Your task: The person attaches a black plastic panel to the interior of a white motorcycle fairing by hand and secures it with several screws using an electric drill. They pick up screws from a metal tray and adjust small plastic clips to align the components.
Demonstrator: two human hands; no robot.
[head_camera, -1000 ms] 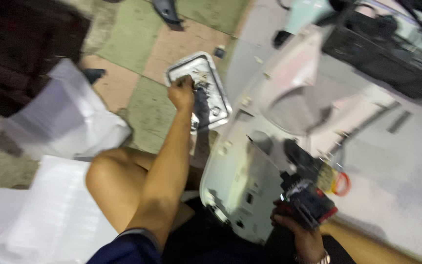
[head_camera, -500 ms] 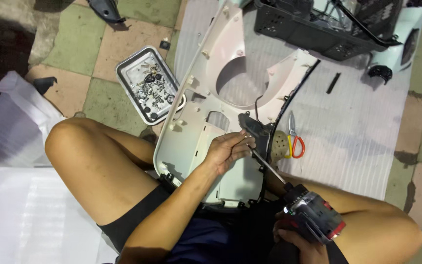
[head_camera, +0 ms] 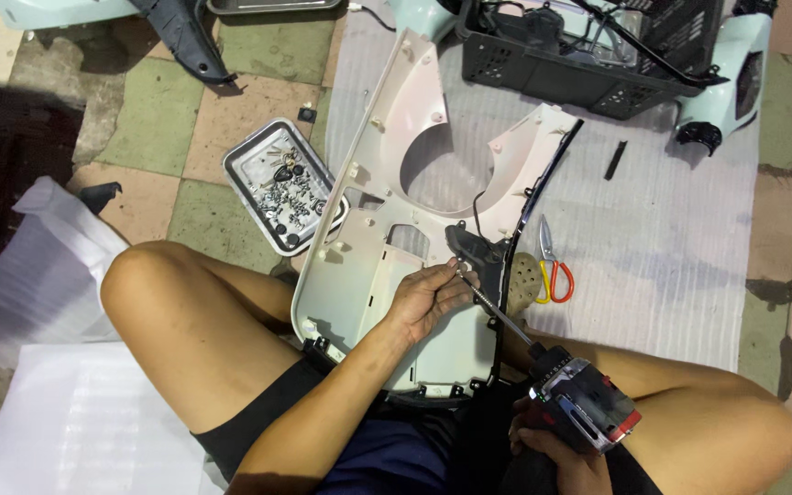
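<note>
Where lap meets frame bottom, right hand (head_camera: 556,458) wrapped tight round grip of red-black power drill (head_camera: 579,408), long bit (head_camera: 497,314) angled up-left. Left hand (head_camera: 428,293) rests on pale scooter fairing panel (head_camera: 387,266) (propped across thighs), fingertips (head_camera: 458,272) pinched closed at bit tip, what they pinch too small to tell. Just right of panel: scissors (head_camera: 552,266) on grey mat (head_camera: 671,229). Left: metal tray of screws (head_camera: 277,183). Farthest: black basket (head_camera: 588,55).
</note>
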